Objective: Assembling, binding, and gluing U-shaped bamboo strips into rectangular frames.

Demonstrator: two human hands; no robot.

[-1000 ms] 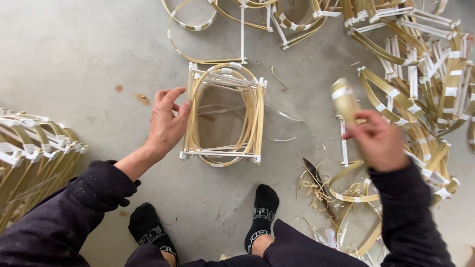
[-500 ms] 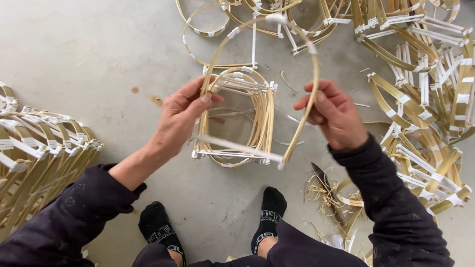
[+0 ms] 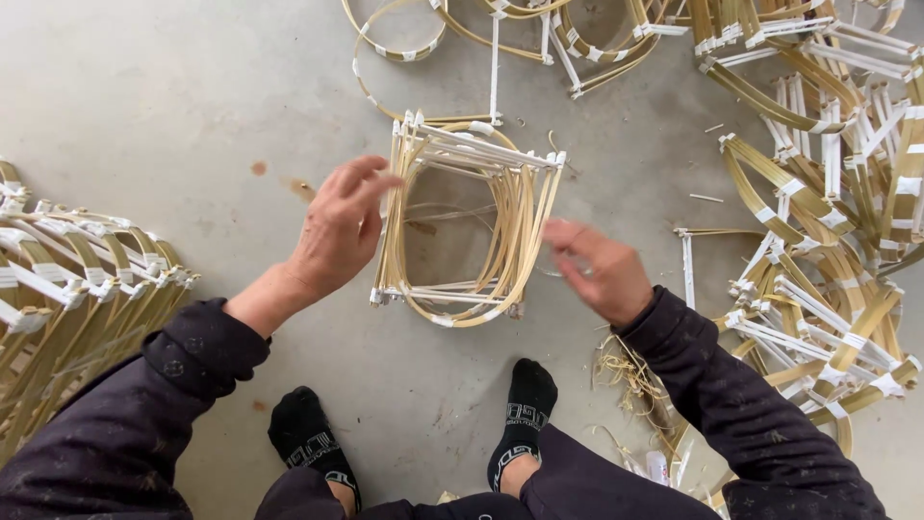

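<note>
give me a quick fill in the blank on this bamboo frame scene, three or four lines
1. The left hand touches the stack of pale bamboo strip frames on its ____ side.
2. The stack rests on a grey ____ floor.
3. Both feet wear ____ socks.
4. The right hand holds ____.

Missing words: left; concrete; black; nothing

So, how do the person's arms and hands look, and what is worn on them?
Both hands, left hand and right hand, are bare: no gloves, and no rings or watch that I can see. Both arms wear long dark sleeves of a purplish-black cloth with a faint repeated pattern, ending at the wrists.
</note>
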